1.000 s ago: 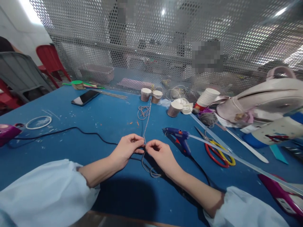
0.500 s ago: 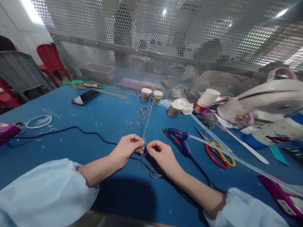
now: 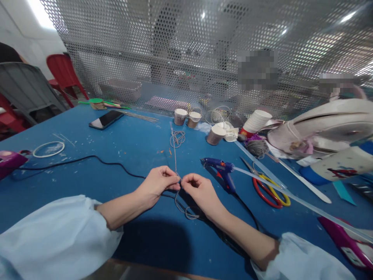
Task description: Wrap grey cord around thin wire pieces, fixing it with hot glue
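My left hand (image 3: 159, 184) and my right hand (image 3: 198, 189) meet over the blue table (image 3: 122, 151), fingertips pinched together on a thin grey string (image 3: 175, 153). The string's upper end sticks up and away from the pinch; its lower part loops on the table below my hands. A small coil of the same string (image 3: 177, 137) lies further back. A blue glue gun (image 3: 220, 170) with a clear glue stick lies just right of my right hand.
Red and yellow scissors (image 3: 269, 190), paper cups (image 3: 215, 134), a cup stack (image 3: 255, 119), a yarn ball (image 3: 255, 147) and a pink bag (image 3: 326, 124) crowd the right. A phone (image 3: 105, 119), a white ring (image 3: 48, 148) and a black cable (image 3: 87, 159) lie left. Perforated metal screen behind.
The string's free upper end has swung from leaning right toward the cups to standing nearly straight up. My hands stay pinched together in the same place.
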`<action>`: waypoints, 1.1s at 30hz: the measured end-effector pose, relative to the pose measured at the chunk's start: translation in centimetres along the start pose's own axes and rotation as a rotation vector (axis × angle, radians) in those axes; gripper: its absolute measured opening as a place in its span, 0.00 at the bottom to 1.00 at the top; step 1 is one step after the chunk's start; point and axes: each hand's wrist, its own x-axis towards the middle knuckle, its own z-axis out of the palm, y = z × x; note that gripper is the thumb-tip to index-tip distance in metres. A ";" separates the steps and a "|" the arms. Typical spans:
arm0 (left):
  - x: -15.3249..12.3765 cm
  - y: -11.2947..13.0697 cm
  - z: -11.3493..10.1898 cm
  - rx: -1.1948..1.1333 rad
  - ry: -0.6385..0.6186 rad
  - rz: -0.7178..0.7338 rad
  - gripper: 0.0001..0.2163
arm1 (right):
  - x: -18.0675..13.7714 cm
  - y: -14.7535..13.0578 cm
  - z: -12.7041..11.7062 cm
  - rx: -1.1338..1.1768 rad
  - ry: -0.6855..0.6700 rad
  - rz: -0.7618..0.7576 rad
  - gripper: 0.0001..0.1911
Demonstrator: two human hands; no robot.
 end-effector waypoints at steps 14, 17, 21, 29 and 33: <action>-0.2 0.3 0.3 -0.090 -0.018 -0.065 0.07 | 0.1 0.2 -0.1 0.019 0.021 0.005 0.05; -0.3 0.4 0.2 -0.117 -0.035 -0.081 0.07 | 0.2 0.2 -0.3 0.018 0.034 -0.001 0.05; -0.4 0.6 0.2 -0.117 -0.025 -0.115 0.07 | 0.3 0.4 -0.6 0.029 0.048 -0.013 0.05; -0.5 0.8 0.4 -0.108 -0.011 -0.108 0.06 | 0.5 0.5 -1.0 0.057 0.090 -0.002 0.07; -0.4 0.6 0.3 -0.120 -0.020 -0.092 0.05 | 0.6 0.5 -1.0 0.059 0.098 -0.006 0.07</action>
